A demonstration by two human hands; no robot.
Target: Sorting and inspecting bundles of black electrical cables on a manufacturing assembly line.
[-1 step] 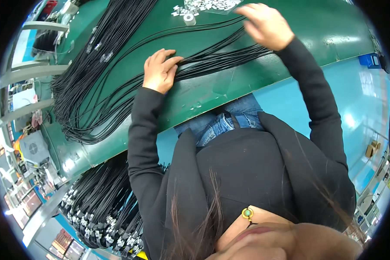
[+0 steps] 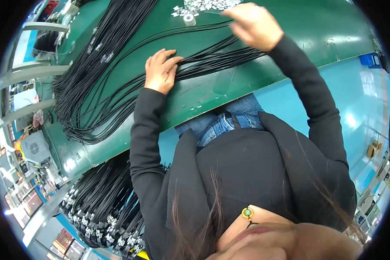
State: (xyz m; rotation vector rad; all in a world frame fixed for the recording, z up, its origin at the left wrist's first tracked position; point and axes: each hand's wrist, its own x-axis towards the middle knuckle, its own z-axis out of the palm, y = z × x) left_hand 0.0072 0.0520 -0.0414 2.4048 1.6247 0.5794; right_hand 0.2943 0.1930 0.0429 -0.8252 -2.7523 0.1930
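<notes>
A loose bundle of thin black cables (image 2: 216, 60) stretches across the green table, looping back at the left. Over this bundle is my left hand (image 2: 160, 71), its fingers bent, with thumb and index finger closing on the strands. Farther right and higher, my right hand (image 2: 258, 28) has a few strands of black cable (image 2: 203, 27) running in between its thumb and fingers. Its palm side and the cable ends there are hidden. A thicker bundle of black cables (image 2: 117, 39) lies to the left, with small clear bits on it.
Small white pieces (image 2: 212, 5) are heaped at the far edge, beside a white tape roll (image 2: 189, 19). Below the green table (image 2: 203, 96), many black cables with white connectors (image 2: 104, 221) hang at the lower left. A grey machine with a fan (image 2: 34, 148) stands at the left.
My right hand has shifted a little to the left, and the strands at its fingers with it. My left hand stays nearly in place on the bundle.
</notes>
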